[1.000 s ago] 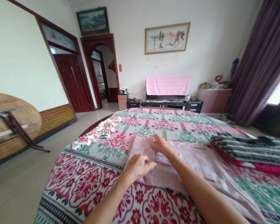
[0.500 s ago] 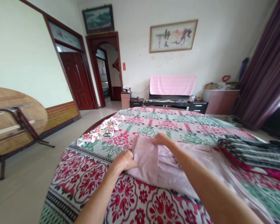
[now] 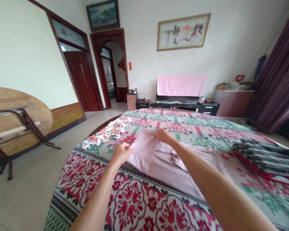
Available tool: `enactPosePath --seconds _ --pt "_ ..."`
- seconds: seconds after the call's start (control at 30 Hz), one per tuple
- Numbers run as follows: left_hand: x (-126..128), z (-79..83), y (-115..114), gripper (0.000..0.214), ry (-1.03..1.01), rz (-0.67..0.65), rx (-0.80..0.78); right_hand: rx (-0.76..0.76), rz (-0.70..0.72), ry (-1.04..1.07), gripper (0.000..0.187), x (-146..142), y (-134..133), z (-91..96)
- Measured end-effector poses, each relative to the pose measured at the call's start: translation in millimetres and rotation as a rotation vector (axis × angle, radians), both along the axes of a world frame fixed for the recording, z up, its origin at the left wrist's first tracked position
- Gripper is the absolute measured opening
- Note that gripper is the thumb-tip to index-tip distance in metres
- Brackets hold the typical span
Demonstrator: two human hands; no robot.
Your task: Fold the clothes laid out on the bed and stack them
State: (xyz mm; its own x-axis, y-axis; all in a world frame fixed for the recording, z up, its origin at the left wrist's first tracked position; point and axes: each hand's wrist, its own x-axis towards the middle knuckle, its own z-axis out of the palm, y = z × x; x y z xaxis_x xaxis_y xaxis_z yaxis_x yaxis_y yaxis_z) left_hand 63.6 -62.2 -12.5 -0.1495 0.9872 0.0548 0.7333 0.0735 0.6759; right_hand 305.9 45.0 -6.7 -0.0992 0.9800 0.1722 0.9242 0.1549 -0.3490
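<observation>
A pale pink garment (image 3: pixel 159 160) lies spread on the floral bedspread (image 3: pixel 132 205) in front of me. My left hand (image 3: pixel 120 152) pinches the garment's near left corner, fingers closed on the cloth. My right hand (image 3: pixel 162 135) grips the far edge of the same folded-over end, fingers curled on the fabric. The rest of the garment runs away to the right under my right forearm.
A crumpled red, white and green printed cloth (image 3: pixel 108 133) lies at the bed's far left. A folded striped blanket (image 3: pixel 265 155) sits at the right. A folded round wooden table (image 3: pixel 16 122) leans by the left wall. A TV stand with pink cover (image 3: pixel 181 85) stands beyond.
My left hand slid from the top of the fold out to its left corner and pulled it leftward. The right hand stayed on the far edge. The camera shifted left.
</observation>
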Motion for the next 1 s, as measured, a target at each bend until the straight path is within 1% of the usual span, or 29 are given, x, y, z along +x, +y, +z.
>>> enactPosePath --seconds 0.1,0.2,0.27,0.33,0.43,0.53,0.6,0.73,0.83,0.9,1.0 --pt "-12 -4.6 5 0.017 0.027 0.078 0.083 0.027 0.001 0.014 0.023 -18 7 3.6" --pt "-18 -11.3 4 0.022 0.084 0.123 0.100 0.031 0.005 0.028 0.024 -29 8 1.3" --pt "-16 -16.0 2 0.028 0.159 0.127 0.144 0.036 0.012 0.036 0.027 -29 5 -1.4" --pt "-10 -20.8 1 0.034 0.239 0.087 0.249 0.048 0.027 0.041 0.033 -22 -1 -2.2" --pt "4 -28.9 -1 0.034 0.310 -0.070 0.391 0.045 0.055 0.034 0.033 1 -15 1.7" --pt "16 -39.3 -2 0.028 0.352 -0.241 0.426 0.038 0.060 0.023 0.030 34 -36 7.6" --pt "20 -47.5 -2 0.026 0.383 -0.309 0.445 0.053 0.038 0.031 0.028 61 -53 9.6" --pt "16 -64.7 5 0.026 0.408 -0.333 0.546 0.093 -0.049 0.057 0.026 113 -90 7.2" --pt "11 -72.8 12 0.026 0.406 -0.334 0.631 0.103 -0.074 0.096 0.026 141 -115 1.6" --pt "11 -71.9 13 0.026 0.396 -0.326 0.658 0.090 -0.055 0.144 0.027 154 -129 -3.6" --pt "24 -59.9 5 0.025 0.359 -0.304 0.695 0.048 -0.041 0.225 0.027 166 -141 -12.6"
